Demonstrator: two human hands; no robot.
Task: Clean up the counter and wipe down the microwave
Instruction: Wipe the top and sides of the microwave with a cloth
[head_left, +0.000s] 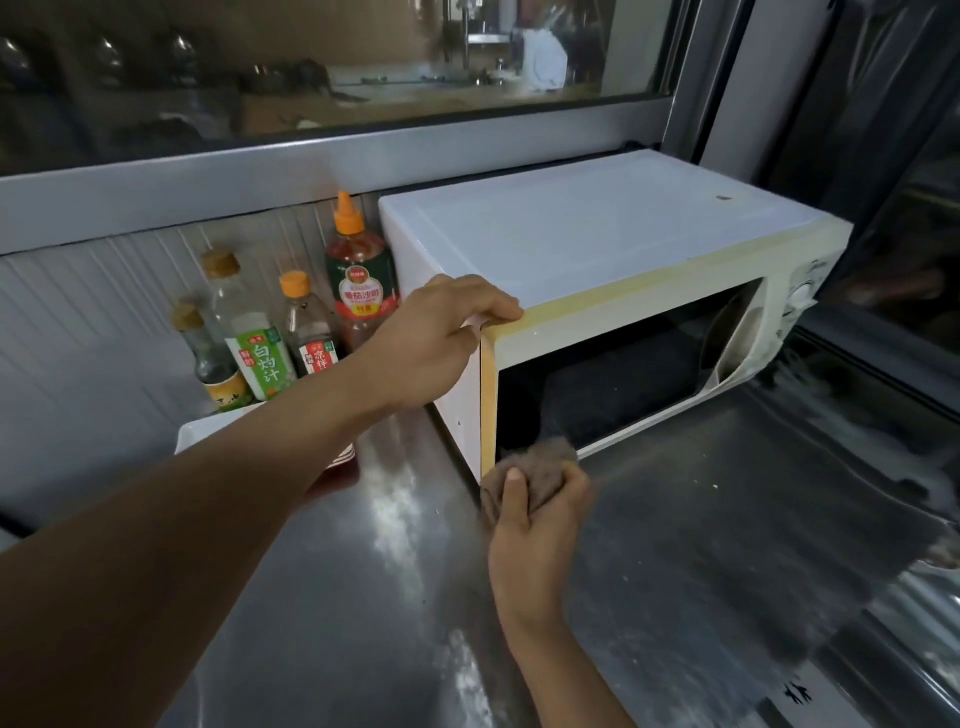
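My left hand (441, 338) grips the microwave (597, 291) corner; its long side runs left-right, door facing me. My right hand (535, 525) clutches a cloth (540, 462) on the steel counter (727, 519).

Bottles (291, 332) stand left of microwave (597, 244) on counter (727, 519).

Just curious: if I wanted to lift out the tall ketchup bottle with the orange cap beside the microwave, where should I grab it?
Probably the narrow neck under the orange cap of the ketchup bottle, coming from above. The microwave crowds its right side and smaller bottles stand in front to the left, so only the top is free.
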